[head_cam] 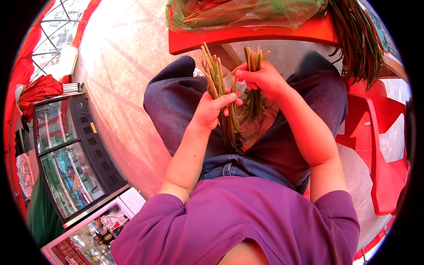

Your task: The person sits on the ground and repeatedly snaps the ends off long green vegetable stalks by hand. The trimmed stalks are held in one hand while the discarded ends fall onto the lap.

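Over my lap, my left hand (215, 107) grips a bundle of long green plant stems (215, 74), pale ends up and darker tips hanging toward my waist. To its right, my right hand (260, 78) is closed around a second bundle of stems (253, 104), with its pale ends above the fist and leafy tips below. The right thumb and forefinger also touch the upper end of a stem that rises from my left hand. The two bundles stand apart, side by side.
Ahead, a red table (251, 35) bears a green plastic bag (251, 15) with stems inside; long dark green leaves (359, 43) hang off its right end. A red plastic chair (374, 149) is at the right. Glass-topped display coolers (71, 159) stand at the left.
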